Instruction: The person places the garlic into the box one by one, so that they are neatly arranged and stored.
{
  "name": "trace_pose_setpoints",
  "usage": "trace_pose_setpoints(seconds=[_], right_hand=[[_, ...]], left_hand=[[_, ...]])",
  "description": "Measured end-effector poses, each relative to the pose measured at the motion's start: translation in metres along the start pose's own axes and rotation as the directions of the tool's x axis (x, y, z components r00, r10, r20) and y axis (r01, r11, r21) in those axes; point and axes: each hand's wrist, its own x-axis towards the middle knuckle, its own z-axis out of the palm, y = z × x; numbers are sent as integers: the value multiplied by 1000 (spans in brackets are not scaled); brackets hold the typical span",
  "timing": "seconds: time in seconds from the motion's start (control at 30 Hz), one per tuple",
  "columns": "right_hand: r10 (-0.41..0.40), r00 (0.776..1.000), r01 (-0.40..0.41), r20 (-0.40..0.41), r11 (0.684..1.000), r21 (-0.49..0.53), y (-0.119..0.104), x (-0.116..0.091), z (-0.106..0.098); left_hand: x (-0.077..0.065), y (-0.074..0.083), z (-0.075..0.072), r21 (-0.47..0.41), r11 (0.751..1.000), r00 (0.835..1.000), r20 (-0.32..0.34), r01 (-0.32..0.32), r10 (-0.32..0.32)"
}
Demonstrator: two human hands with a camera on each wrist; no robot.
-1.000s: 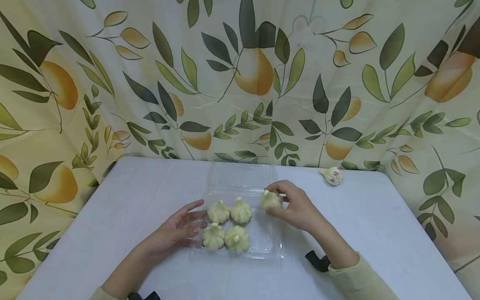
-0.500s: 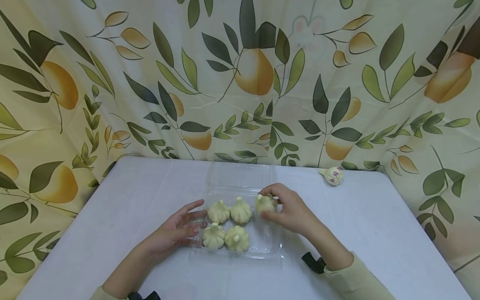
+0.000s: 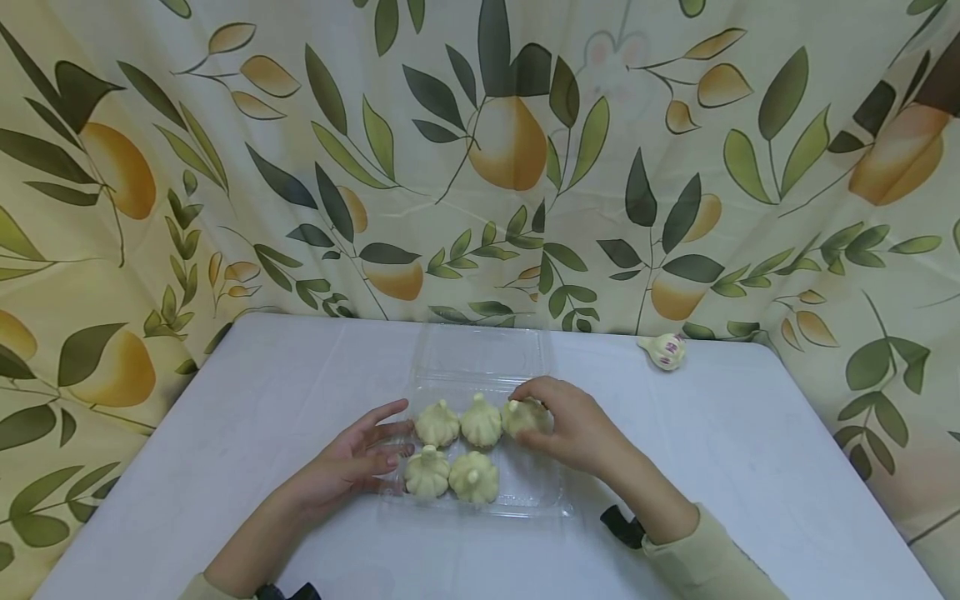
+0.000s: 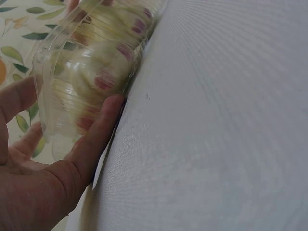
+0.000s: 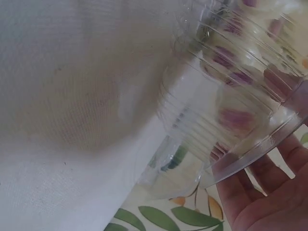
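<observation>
A clear plastic clamshell box [image 3: 528,492] lies open on the table, its lid [image 3: 480,350] folded back toward the curtain. Several pale garlic bulbs [image 3: 474,477] stand in its left and middle part, stems up. My right hand [image 3: 577,429] holds another garlic bulb [image 3: 522,415] between thumb and fingers inside the right back part of the box, beside the back row. At the box's left side, my left hand [image 3: 345,467] rests its extended fingers and thumb against the wall. Through the ribbed plastic in the left wrist view, a bulb [image 4: 103,67] shows purple-red patches.
A single garlic bulb [image 3: 666,352] with purple marks lies near the table's back right edge. The table [image 3: 315,367] has a white cover. Behind it hangs a fruit-and-leaf patterned curtain [image 3: 450,167]. Black straps [image 3: 624,527] show near the wrists.
My right hand has moved left and slightly down with its garlic bulb, coming up beside the back row in the box. The left hand has stayed put.
</observation>
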Motion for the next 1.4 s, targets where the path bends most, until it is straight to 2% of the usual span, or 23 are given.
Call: trace_pose_setpoints(seconds=[0.23,0.5,1.0,1.2,1.4], right_hand=[[-16,1000,18,26,999,-52,-2,0,3],[-42,999,43,14,994,-99,-1,1,7],[-39,999,39,3,992,-122,0,1,8],[3,1000,-3,3,998,-67,-1,0,3],[-8,1000,9,-10,996,88,2,0,-8]], left_hand=[[0,-1,0,-1,1000,1000,1,0,0],[0,0,1,-6,1000,1000,1,0,0],[0,1,1,-17,1000,1000,-11,19,-19],[0,2,2,-18,1000,1000,-13,20,-20],[0,0,1,-13,1000,1000,-13,15,-15]])
